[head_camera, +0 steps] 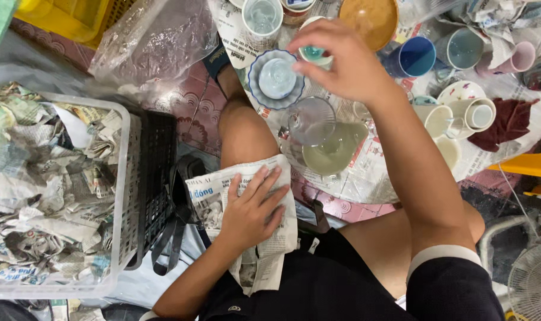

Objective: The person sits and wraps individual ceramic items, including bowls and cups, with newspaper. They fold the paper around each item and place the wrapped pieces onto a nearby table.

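My left hand (251,208) lies flat, fingers spread, on a sheet of newspaper (269,238) draped over my left thigh. My right hand (342,59) reaches forward over the floor and grips a small white cup with a teal inside (313,54) from above. Just left of that cup sits a blue-rimmed scalloped bowl (276,78). Below it a clear glass dish (311,121) rests beside a pale shallow plate (333,154), all on newspaper spread over the floor.
A white plastic basket (123,178) full of crumpled newspaper stands at the left, with a black crate (157,172) behind it. Mugs, cups and bowls crowd the upper right, including a blue mug (414,57), a pink mug (520,58) and a brown bowl (370,19). A fan (533,284) is at the lower right.
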